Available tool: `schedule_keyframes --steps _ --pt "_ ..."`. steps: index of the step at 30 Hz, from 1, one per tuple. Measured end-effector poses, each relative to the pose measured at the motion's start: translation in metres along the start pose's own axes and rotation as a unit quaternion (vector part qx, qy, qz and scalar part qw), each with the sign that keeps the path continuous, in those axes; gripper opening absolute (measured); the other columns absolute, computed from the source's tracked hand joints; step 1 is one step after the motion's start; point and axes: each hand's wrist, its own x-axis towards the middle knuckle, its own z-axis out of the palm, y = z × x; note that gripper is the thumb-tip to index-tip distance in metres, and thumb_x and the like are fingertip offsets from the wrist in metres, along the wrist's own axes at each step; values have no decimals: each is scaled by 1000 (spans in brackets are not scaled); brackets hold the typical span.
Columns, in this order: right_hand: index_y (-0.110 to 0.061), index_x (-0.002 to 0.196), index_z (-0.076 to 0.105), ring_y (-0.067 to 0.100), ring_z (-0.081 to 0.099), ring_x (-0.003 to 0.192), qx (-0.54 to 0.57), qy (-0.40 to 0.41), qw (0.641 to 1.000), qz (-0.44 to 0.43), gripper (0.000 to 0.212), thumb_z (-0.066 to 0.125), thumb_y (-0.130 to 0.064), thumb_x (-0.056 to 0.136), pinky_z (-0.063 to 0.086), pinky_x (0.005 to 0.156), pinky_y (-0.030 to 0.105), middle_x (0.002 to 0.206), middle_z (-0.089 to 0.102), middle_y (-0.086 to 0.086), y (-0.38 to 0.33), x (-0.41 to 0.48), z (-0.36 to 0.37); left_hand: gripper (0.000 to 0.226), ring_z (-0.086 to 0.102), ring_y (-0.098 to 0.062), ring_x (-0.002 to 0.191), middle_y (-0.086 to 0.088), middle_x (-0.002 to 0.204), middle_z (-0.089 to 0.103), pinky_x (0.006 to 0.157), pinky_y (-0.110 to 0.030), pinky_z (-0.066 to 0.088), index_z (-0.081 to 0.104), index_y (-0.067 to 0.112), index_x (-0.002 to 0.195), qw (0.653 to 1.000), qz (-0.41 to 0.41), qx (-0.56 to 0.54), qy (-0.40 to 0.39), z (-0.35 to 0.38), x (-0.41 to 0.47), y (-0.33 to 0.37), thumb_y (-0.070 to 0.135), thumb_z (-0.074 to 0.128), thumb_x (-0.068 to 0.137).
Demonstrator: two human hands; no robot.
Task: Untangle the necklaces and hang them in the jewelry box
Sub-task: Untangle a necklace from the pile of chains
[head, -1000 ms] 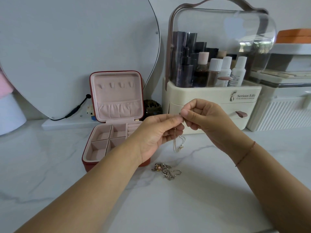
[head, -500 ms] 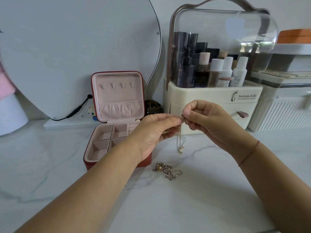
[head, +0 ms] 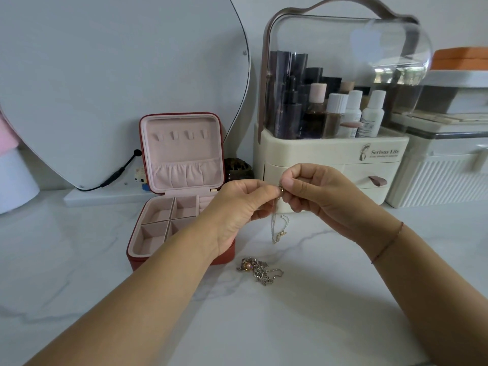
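Note:
A thin silver necklace (head: 277, 228) hangs in the air between my hands, its loop dangling just above the marble top. My left hand (head: 243, 207) and my right hand (head: 314, 191) both pinch its top end, fingertips almost touching. A tangled heap of other necklaces (head: 257, 269) with a pink bead lies on the table below them. The red jewelry box (head: 182, 199) stands open to the left, its pink lid upright with several small hooks (head: 181, 135) bare and a gathered pocket under them. My left wrist covers the box's front right corner.
A cream cosmetics organiser (head: 330, 159) with a clear dome and bottles stands right behind my hands. A large mirror (head: 118, 83) with a black cable leans at the back left. A white ribbed case (head: 443, 175) sits at the right. A small dark jar (head: 237, 169) is behind the box.
My hands stay together pinching the chain's end and have shifted only slightly. The hanging loop has swung a little. The heap on the table has not moved.

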Motion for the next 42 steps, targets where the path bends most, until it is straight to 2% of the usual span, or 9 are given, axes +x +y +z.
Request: schedule_keyframes --steps 8,13,18,20,24,29,33,38,42 --pt "-7 82 62 12 53 57 27 -7 1000 9 6 63 -12 80 47 56 19 73 61 10 0 1 -1 12 58 -11 68 -2 69 63 83 -30 50 68 9 81 1000 -4 -2 -4 0 1 -1 4 60 88" --pt "-6 84 61 9 53 57 39 4 999 -2 7 62 -12 81 47 57 18 69 62 4 -1 1 -1 9 61 -11 73 -11 85 64 91 -33 50 66 4 90 1000 3 6 -11 2 1 -2 2 57 89" --pt "-5 91 66 9 53 58 51 10 999 3 14 61 -13 80 47 56 17 69 61 3 -2 1 -2 14 60 -15 81 -12 88 64 93 -36 49 67 1 92 1000 12 6 -7 1 2 -1 11 57 91" --pt "-4 91 65 9 52 57 51 16 999 -1 15 61 -15 80 47 56 17 69 60 4 -2 1 -2 18 61 -15 81 -9 84 66 92 -35 49 68 2 93 1000 21 15 -11 0 1 -1 17 63 86" --pt "-4 89 64 9 52 56 46 25 999 -5 13 61 -15 81 47 56 17 68 61 4 -2 2 -3 40 65 -15 81 -10 85 71 84 -26 51 72 8 93 998 37 40 -9 1 1 -3 34 74 63" --pt "-6 86 65 10 52 57 30 32 999 -2 13 64 -16 79 46 56 17 68 62 4 -1 1 -1 26 67 -18 83 -12 84 72 94 -34 50 75 17 81 997 52 55 24 -2 3 -4 34 76 62" --pt "-7 86 66 10 52 57 26 31 999 1 12 64 -17 79 46 57 17 68 62 3 -1 2 -1 7 65 -18 82 -11 83 71 91 -32 51 73 13 84 998 46 44 27 -2 4 -4 15 73 78" --pt "-6 87 65 10 54 58 32 31 999 -3 14 64 -17 79 47 58 18 69 62 5 -2 1 -2 8 67 -11 80 -2 80 74 86 -24 52 73 19 81 997 43 51 27 0 2 -2 13 76 75" --pt "-6 87 65 11 54 59 30 29 999 -4 12 65 -15 78 47 58 18 70 62 5 -1 1 -3 8 68 -11 80 -1 78 74 87 -24 52 73 20 78 996 52 58 32 0 2 -3 13 76 75"
